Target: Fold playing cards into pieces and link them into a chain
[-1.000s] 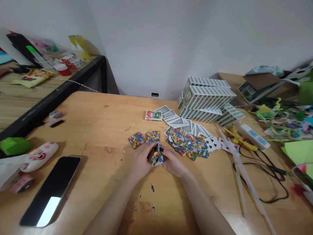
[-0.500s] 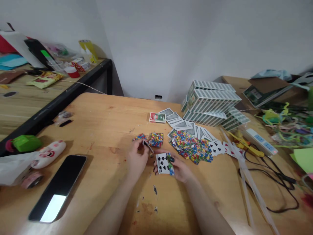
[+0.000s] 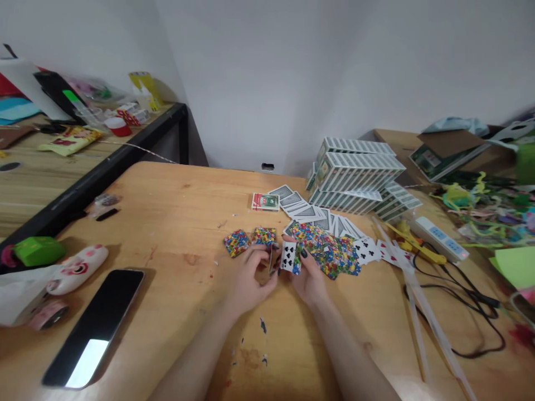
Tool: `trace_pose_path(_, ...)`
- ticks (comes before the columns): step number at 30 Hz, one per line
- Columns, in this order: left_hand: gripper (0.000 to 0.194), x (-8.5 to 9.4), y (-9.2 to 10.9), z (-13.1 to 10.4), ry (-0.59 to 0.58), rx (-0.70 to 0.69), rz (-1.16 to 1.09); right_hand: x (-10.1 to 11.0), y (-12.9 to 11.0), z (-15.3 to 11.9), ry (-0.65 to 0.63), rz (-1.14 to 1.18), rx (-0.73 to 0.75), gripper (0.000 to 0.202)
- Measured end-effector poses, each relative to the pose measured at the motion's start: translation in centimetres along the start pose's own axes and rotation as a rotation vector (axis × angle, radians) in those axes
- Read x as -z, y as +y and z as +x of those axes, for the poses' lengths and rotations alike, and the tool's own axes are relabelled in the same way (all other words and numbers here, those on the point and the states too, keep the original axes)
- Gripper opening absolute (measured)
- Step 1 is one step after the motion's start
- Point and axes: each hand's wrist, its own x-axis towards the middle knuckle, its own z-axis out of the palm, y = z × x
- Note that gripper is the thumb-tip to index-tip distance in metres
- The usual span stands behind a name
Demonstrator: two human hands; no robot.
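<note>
My right hand (image 3: 308, 275) is closed on a playing card (image 3: 288, 256), held up with its black spades facing me and a multicoloured strip along its right side. Close beside it, my left hand (image 3: 253, 278) pinches a thin card piece (image 3: 271, 259), seen almost edge-on. Just beyond my left fingers lie two small multicoloured squares, a left one (image 3: 237, 243) and a right one (image 3: 264, 235), partly covered by that hand. A spread of multicoloured pieces (image 3: 330, 253) lies to the right of my right hand.
Grey-backed cards (image 3: 311, 211) fan out behind, beside a red-and-green card box (image 3: 266, 202). Striped boxes (image 3: 357, 172) are stacked at the back right. A power strip (image 3: 441, 239), black cable and clear strips (image 3: 430, 312) lie right. A phone (image 3: 96, 328) lies left.
Both hands have come together, the left moving right with its card piece. The spade card is raised slightly. The left multicoloured square is now uncovered; the view has shifted a little.
</note>
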Motion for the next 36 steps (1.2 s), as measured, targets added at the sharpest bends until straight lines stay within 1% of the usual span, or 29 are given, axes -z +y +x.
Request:
trace_pose_path(3, 0.012, 0.1, 0.4, 0.1, -0.079, -0.005, 0.042, -0.1, 0.0, 0.1, -0.003, -0.068, -0.009, 0.038)
trace_pose_path(6, 0.008, 0.1, 0.2, 0.1, -0.121, 0.0, 0.051, 0.1, 0.0, 0.2, -0.019, -0.13, -0.026, 0.034)
trace_pose_path(9, 0.009, 0.3, -0.2, 0.1, -0.105, -0.015, 0.061, 0.3, 0.1, 0.3, -0.012, -0.171, -0.022, 0.033)
trace_pose_path(12, 0.013, 0.6, -0.4, 0.1, -0.064, -0.032, 0.076, 0.2, 0.2, 0.3, -0.005, -0.212, 0.035, 0.029)
trace_pose_path(16, 0.014, 1.0, 0.0, 0.1, -0.102, -0.087, 0.083, 0.1, 0.6, 0.4, -0.005, -0.304, 0.121, 0.024)
trace_pose_path(19, 0.013, 0.9, 0.3, 0.0, -0.137, -0.103, 0.086, 0.1, 0.6, 0.4, -0.025, -0.328, 0.069, 0.027)
trace_pose_path(22, 0.013, 0.7, 0.3, -0.1, -0.138, -0.105, 0.086, 0.1, 0.5, 0.4, -0.055, -0.332, 0.001, 0.028)
trace_pose_path(25, 0.014, 0.7, 0.2, -0.1, -0.122, -0.091, 0.083, 0.1, 0.5, 0.3, -0.064, -0.359, -0.009, 0.029)
trace_pose_path(31, 0.014, 1.1, 0.3, -0.1, -0.189, -0.054, 0.076, 0.0, 0.7, 0.3, -0.027, -0.294, -0.039, 0.027)
trace_pose_path(36, 0.017, 0.9, 0.3, -0.2, -0.183, -0.041, 0.057, 0.1, 0.9, 0.4, -0.025, -0.327, -0.056, 0.031)
